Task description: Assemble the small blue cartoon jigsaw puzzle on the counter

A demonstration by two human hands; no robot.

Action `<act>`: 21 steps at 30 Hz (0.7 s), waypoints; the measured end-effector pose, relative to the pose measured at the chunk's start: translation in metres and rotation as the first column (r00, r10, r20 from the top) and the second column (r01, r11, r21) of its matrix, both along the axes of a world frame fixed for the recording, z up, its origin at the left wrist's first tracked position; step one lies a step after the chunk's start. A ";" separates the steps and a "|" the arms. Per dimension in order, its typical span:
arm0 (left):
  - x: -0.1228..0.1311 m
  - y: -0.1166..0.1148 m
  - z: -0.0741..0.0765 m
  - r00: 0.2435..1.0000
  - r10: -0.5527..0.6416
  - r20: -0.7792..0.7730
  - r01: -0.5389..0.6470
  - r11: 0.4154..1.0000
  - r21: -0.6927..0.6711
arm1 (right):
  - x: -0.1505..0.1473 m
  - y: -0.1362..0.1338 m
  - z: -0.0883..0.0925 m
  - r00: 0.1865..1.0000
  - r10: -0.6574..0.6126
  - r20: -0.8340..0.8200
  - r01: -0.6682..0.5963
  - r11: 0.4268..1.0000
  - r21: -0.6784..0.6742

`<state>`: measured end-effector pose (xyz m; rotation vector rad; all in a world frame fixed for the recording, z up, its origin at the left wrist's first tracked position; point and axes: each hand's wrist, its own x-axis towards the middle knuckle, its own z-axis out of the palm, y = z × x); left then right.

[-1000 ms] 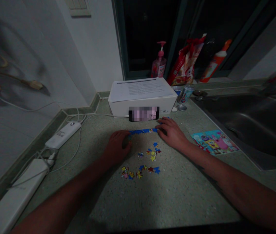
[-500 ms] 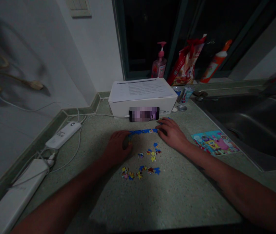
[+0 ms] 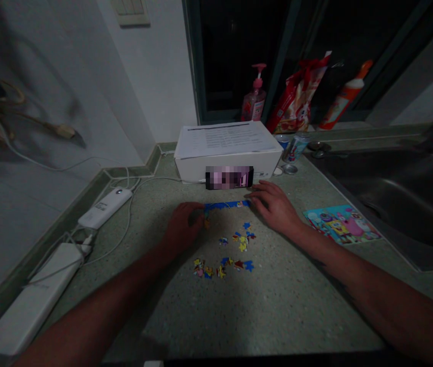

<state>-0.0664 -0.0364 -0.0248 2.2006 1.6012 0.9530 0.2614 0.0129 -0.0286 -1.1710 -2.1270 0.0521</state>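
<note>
The left hand curls at the blue puzzle strip, its grip I cannot tell; the right hand lies open, touching the other end, near loose pieces.

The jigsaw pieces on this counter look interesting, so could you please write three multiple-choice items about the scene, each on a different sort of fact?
1. Where is the picture card relative to the loose pieces?
A) On the white box
B) Between them and the sink
C) On the power strip

2. What colour mainly shows on the joined row of pieces?
A) Blue
B) Red
C) White

3. How are the left hand and right hand placed?
A) Both are over the sink
B) Both are raised high above the counter
C) Both are down at the ends of the joined row

Answers:
1. B, as the card lies on the counter beside the sink's edge.
2. A, as blue runs along the row.
3. C, as each hand sits at one end of the row.
</note>
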 end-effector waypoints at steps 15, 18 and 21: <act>0.000 -0.002 0.004 1.000 -0.023 -0.013 0.023 1.000 -0.009 | -0.002 -0.041 0.068 0.985 0.142 -0.098 -0.146 0.989 -0.037; 0.000 -0.002 0.004 1.000 -0.017 -0.012 0.016 1.000 -0.009 | -0.016 -0.069 0.073 0.962 0.274 0.016 -0.268 0.950 -0.161; 0.001 -0.001 0.003 1.000 -0.025 -0.008 0.025 1.000 -0.005 | -0.028 -0.098 0.071 0.900 0.412 0.144 -0.333 0.861 -0.386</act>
